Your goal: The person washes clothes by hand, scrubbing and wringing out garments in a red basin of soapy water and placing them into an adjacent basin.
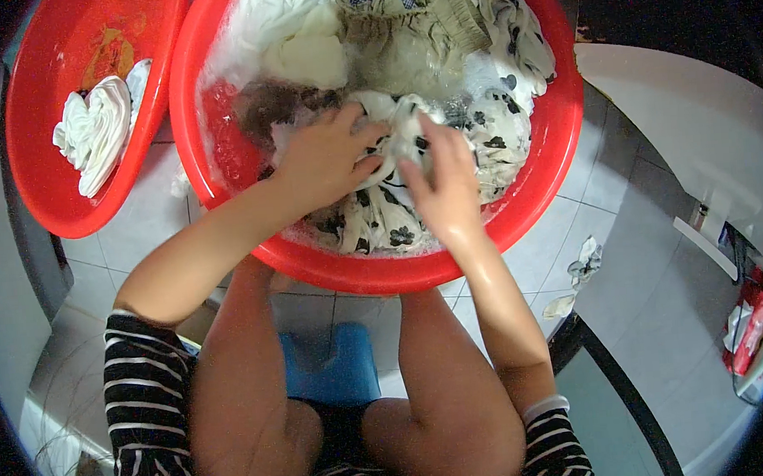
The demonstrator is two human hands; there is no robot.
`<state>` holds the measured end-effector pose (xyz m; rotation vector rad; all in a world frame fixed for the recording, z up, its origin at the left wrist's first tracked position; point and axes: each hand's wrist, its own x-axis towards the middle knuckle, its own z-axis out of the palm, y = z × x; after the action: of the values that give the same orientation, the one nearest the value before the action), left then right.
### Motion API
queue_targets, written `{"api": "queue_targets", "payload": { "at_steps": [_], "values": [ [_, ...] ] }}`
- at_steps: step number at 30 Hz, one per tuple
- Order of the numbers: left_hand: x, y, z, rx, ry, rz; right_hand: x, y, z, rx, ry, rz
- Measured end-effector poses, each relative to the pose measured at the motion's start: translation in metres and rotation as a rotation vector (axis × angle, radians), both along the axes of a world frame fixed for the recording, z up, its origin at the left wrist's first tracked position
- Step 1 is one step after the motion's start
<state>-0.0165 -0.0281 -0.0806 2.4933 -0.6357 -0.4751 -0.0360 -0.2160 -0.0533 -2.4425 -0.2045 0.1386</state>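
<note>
Striped sleeves (149, 387) flank the lower frame as a loosely spread left hand (327, 153) and splay-fingered right hand (445, 185) work black-patterned white cloth (380, 220) in a red tub (380, 278), upper center, apparently mid-wash; the next rub likely calls for firmer grip.

No legible txt for you anywhere in view. Closest you get is the red/white pkg (752, 345) at far R, but it's too sm. & blurred for you to read any label. Dark marks on your white cloth (500, 132) are flower prints, i.e. pattern, not lettering. Your khaki cloth (437, 17), top ctr, has sm. dark patches, w/ no wording or nos. you can make out.
</note>
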Motion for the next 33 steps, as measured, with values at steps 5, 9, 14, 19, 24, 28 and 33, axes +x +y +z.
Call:
{"api": "queue_targets", "payload": {
  "at_steps": [5,9,14,19,24,28,33],
  "values": [
    [0.028,-0.006,-0.039,0.206,0.168,-0.064,0.001,-0.008,-0.053,-0.362,0.009,0.11],
    [0.016,-0.02,-0.074,0.291,-0.074,-0.294,0.005,-0.018,-0.097,-0.582,-0.075,0.105],
    [0.024,-0.016,-0.139,0.075,0.491,0.373,0.004,-0.01,-0.104,-0.001,0.388,-0.106],
    [0.004,-0.048,-0.063,-0.462,0.366,0.23,0.029,0.016,-0.053,1.126,0.936,-0.838],
    [-0.007,-0.047,0.034,-0.506,0.015,0.134,0.015,0.022,0.003,1.45,1.003,-0.759],
    [0.02,-0.04,0.025,-0.274,-0.12,-0.018,0.006,0.025,0.016,1.317,0.793,-0.88],
    [0.026,-0.02,0.026,-0.203,-0.185,0.073,0.004,-0.018,0.038,0.433,0.361,-0.559]
  ]
}}
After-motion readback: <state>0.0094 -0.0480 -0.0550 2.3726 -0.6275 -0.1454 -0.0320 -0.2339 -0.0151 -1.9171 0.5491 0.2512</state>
